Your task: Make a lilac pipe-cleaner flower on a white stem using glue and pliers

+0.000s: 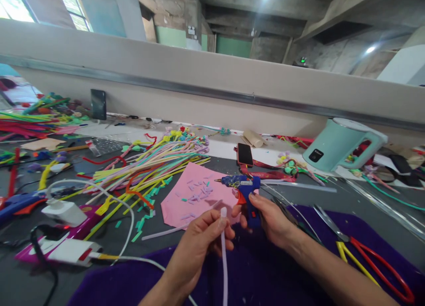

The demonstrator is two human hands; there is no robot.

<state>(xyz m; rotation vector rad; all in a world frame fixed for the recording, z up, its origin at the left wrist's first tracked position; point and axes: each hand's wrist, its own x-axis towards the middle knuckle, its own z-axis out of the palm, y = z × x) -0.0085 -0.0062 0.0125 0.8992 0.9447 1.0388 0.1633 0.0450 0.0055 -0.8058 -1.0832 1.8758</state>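
Note:
A pale lilac fuzzy stem [225, 266] is pinched near its top end between the thumb and fingers of my left hand [202, 239]; the stem hangs down toward the bottom edge. My right hand [265, 215] is wrapped round the handle of a blue glue gun [247, 191], whose nozzle points left above a pink sheet [175, 199]. Small lilac pieces [201, 191] lie scattered on that sheet, just beyond my hands. Another lilac stem [162, 233] lies at its lower left edge. Short green pieces [141, 224] are strewn to its left.
Red and yellow scissors [352, 242] lie on purple cloth [299, 279] at right. A mint kettle [335, 144] stands behind. Many coloured stems [142, 164] are heaped left of centre. A phone [245, 154] lies beyond the glue gun. White cables and chargers [66, 213] occupy the lower left.

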